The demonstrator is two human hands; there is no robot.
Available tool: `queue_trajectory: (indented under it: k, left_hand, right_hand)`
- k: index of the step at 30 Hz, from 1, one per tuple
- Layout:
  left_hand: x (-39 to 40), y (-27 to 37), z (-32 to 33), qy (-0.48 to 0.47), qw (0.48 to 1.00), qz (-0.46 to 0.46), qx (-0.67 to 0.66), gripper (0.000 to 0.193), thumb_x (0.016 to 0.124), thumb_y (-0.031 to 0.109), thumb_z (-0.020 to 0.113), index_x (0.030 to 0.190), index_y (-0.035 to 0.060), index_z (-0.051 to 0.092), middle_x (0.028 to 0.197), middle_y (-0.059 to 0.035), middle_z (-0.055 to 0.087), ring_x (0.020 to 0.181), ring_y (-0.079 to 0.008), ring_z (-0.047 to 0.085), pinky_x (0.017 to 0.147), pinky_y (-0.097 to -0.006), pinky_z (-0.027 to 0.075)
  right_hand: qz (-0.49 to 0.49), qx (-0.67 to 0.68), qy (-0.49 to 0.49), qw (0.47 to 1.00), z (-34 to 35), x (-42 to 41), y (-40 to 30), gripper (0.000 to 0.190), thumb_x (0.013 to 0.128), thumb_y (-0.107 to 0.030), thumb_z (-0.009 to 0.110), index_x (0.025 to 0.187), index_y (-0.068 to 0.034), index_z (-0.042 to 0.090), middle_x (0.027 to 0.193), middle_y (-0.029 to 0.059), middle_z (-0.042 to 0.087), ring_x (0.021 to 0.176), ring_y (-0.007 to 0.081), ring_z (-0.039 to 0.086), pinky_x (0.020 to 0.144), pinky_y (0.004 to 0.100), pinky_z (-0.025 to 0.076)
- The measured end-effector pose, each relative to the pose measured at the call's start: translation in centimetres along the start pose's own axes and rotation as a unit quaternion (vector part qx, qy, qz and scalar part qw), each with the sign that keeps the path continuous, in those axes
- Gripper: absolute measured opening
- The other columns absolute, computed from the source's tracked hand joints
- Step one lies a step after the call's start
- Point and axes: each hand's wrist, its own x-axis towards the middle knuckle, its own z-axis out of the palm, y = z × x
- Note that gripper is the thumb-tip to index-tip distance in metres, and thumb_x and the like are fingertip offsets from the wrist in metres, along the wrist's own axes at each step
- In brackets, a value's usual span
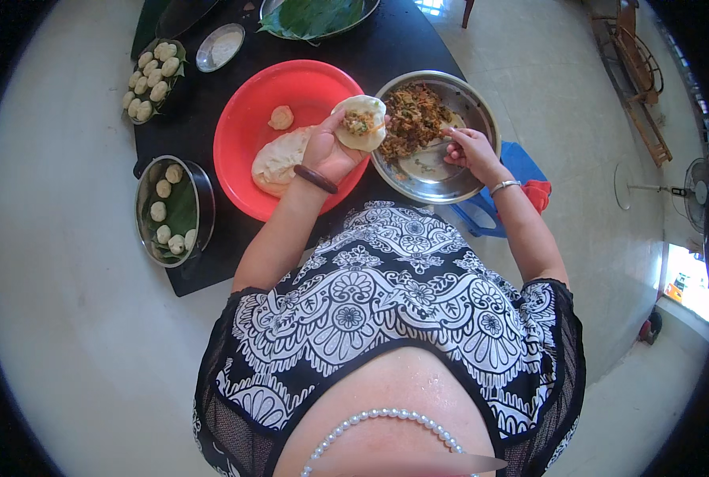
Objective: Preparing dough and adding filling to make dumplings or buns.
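Note:
My left hand holds a flattened round dough wrapper on its fingers, above the right side of a red plastic basin. A small mound of chopped filling lies in the middle of the wrapper. Inside the basin are a large lump of dough and a small dough ball. My right hand is over a stainless steel bowl of cooked chopped filling. Its fingers are pinched around what looks like a slim metal utensil, mostly hidden.
On the dark table, a leaf-lined pot and a leaf-lined plate hold shaped dough pieces. Behind are a dish of white powder and a pan of green leaves. A blue plastic stool stands right, bearing red cloth.

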Motion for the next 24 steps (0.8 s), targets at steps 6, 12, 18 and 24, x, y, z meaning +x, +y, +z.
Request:
queue_trajectory:
  k: [6, 12, 18, 24]
  left_hand:
    - [0.1, 0.0, -0.8, -0.015, 1.0, -0.009, 0.018, 0.05, 0.101, 0.025, 0.045, 0.144, -0.0005, 0.037, 0.148, -0.0233, 0.04, 0.137, -0.0417, 0.039, 0.113, -0.0537, 0.034]
    - [-0.1, 0.5, -1.1, 0.012, 1.0, -0.002, 0.011, 0.051, 0.102, 0.026, 0.043, 0.145, -0.0003, 0.037, 0.148, -0.0225, 0.04, 0.137, -0.0412, 0.039, 0.113, -0.0535, 0.034]
    - [0.1, 0.0, -0.9, -0.006, 1.0, -0.007, 0.006, 0.051, 0.102, 0.027, 0.044, 0.144, -0.0013, 0.037, 0.148, -0.0222, 0.041, 0.137, -0.0408, 0.039, 0.113, -0.0533, 0.035]
    - [0.9, -1.3, -0.4, -0.017, 0.999, -0.032, 0.022, 0.049, 0.102, 0.028, 0.045, 0.141, -0.0003, 0.042, 0.144, -0.0226, 0.045, 0.134, -0.0409, 0.043, 0.111, -0.0527, 0.037]
  right_hand:
    - [-0.011, 0.09, 0.027, 0.995, 1.5, 0.3, 1.9, 0.025, 0.101, -0.027, 0.054, 0.106, -0.004, 0.063, 0.075, -0.0002, 0.059, 0.057, 0.0075, 0.055, 0.06, 0.0267, 0.056]
    - [-0.089, 0.074, 0.029, 0.993, 2.2, -0.4, 1.9, 0.03, 0.105, -0.026, 0.046, 0.105, -0.002, 0.064, 0.077, 0.0023, 0.064, 0.06, 0.0078, 0.058, 0.059, 0.0251, 0.054]
    - [-0.118, 0.117, 0.019, 0.986, 1.0, -1.4, 1.3, 0.031, 0.104, -0.028, 0.047, 0.11, -0.002, 0.064, 0.077, 0.0009, 0.064, 0.062, 0.0059, 0.058, 0.063, 0.0245, 0.055]
    - [-0.229, 0.144, 0.054, 0.961, 1.1, -4.3, -1.0, 0.032, 0.104, -0.027, 0.049, 0.117, -0.001, 0.063, 0.082, 0.0026, 0.062, 0.067, 0.0065, 0.058, 0.067, 0.0246, 0.055]
